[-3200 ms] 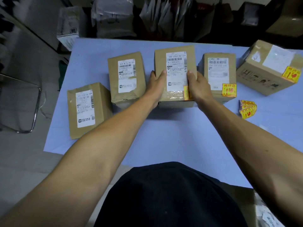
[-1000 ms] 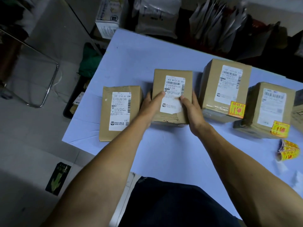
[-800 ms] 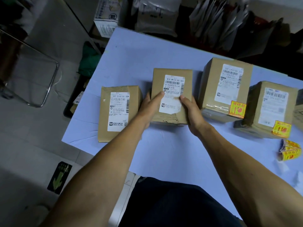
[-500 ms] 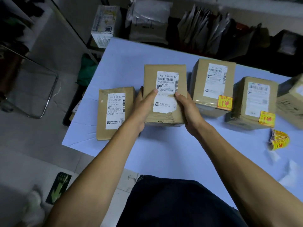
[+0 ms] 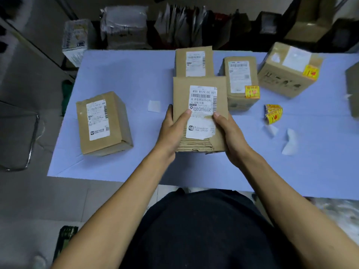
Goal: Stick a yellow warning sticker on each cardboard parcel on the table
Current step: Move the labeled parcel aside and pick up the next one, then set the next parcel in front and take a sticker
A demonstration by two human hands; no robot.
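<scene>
The person holds one parcel (image 5: 200, 115) up in front of the chest, over the middle of the table (image 5: 126, 74), its label facing up, seemingly to get a bare corner in easy reach for a sticker. The left hand (image 5: 172, 131) clasps its left edge at nine o'clock with the thumb lying on the label; the right hand (image 5: 230, 133) grips the right edge at three o'clock, thumb on top as well. No yellow sticker shows on this parcel.

At twelve o'clock behind it stands another parcel (image 5: 194, 63), its lower part hidden. At two o'clock a parcel (image 5: 240, 82) carries a yellow sticker, as does the big box (image 5: 289, 68) beyond it. The sticker strip (image 5: 273, 113) lies at three o'clock, within the right hand's reach. At nine o'clock, well apart, a parcel (image 5: 103, 123) lies unstickered, probably waiting its turn.
</scene>
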